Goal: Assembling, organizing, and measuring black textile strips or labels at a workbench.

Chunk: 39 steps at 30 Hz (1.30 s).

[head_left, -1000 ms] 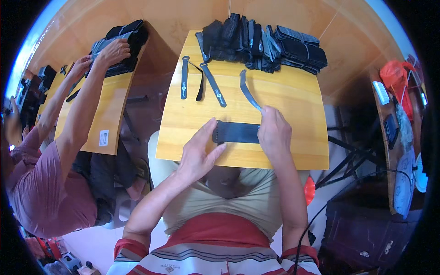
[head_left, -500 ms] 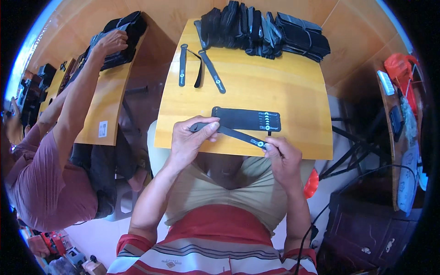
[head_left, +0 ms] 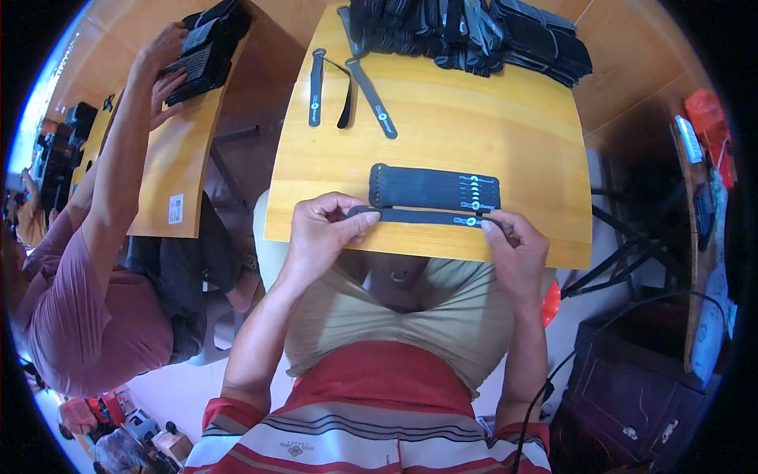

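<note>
Head view showed a single black strap (head_left: 418, 216) being held taut between both hands at the near edge of the yellow wooden counter (head_left: 505, 118). The left hand (head_left: 320, 233) was closed around the strap's left end, pinched between thumb and fingers, and the right hand (head_left: 517, 249) was closed on the right end, beside a small round pale mark on the strap. Just beyond it, a neat row of black straps (head_left: 434, 187) had been laid side by side on the counter, their pale round marks lined up at the right end; the held strap was lying parallel to that row and just beside its near edge. It was judged that part of the sorting had been done, since several straps were already aligned, while much remained: three loose straps (head_left: 347, 91) were lying apart farther back, and a large heap of black straps (head_left: 474, 31) was piled along the far edge. The strap itself appeared long, narrow, flat and flexible, dark throughout except for the pale mark. At the left, another person's hand (head_left: 158, 67) was resting on a stack of dark items (head_left: 207, 43) on a neighbouring counter (head_left: 170, 174).
</note>
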### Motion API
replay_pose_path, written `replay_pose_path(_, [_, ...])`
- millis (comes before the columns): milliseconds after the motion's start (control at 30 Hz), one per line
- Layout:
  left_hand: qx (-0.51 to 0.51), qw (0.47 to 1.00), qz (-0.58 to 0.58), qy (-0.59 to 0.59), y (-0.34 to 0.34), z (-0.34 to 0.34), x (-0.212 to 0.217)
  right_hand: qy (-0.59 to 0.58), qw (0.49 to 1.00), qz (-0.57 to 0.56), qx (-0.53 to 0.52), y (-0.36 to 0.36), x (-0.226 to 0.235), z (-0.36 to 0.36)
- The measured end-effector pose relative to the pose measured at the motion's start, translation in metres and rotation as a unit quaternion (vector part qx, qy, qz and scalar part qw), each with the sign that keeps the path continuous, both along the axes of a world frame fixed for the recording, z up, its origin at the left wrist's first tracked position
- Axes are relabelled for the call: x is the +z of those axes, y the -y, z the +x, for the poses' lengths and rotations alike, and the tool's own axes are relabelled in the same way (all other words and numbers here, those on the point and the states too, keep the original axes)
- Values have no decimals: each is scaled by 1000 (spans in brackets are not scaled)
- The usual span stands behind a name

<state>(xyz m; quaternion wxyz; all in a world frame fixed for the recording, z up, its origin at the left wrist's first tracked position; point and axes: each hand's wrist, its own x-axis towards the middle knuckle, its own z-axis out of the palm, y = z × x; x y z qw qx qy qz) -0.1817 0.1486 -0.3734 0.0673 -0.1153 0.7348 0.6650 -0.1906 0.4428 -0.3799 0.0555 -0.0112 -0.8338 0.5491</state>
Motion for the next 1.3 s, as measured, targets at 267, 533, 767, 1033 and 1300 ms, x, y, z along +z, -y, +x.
replay_pose_path(267, [-1,996,85,-11,-1,-8,-10,25,999,-4,-20,-10,-5,-8])
replay_pose_path(533, [-5,1000,-26,-14,-2,-12,-21,56,998,-4,10,-17,-5,-21])
replay_pose_path(767, [-6,997,-75,12,-1,-18,-20,19,997,77,23,-17,-11,-27])
replay_pose_path(1033, [-38,991,-123,39,-3,-26,-11,15,996,81,26,-17,-9,-30])
replay_pose_path(1300, [-44,989,-135,49,-1,-29,-13,15,994,107,36,-18,-9,-34])
